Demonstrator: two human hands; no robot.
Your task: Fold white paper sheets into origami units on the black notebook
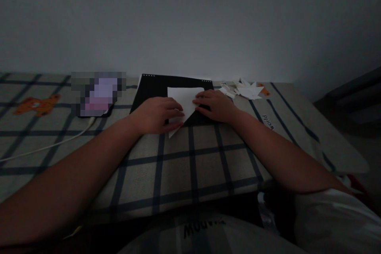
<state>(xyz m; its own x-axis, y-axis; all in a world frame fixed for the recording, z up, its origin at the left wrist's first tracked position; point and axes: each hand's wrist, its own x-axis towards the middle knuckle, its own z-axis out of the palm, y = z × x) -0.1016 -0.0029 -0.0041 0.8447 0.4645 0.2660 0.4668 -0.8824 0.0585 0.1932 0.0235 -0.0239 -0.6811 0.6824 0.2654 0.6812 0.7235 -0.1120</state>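
While flat hands press white paper | black pad beneath | scraps right

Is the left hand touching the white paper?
Touching. The head view shows the left hand lying flat on the white paper, its fingers covering the paper's left part.

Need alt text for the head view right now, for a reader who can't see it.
Dim head view: both hands press flat on a white folded paper triangle, left hand on its near-left part, right hand on its right edge. The paper lies on a black pad on a plaid cloth surface, with white paper scraps beyond and a white cable left.
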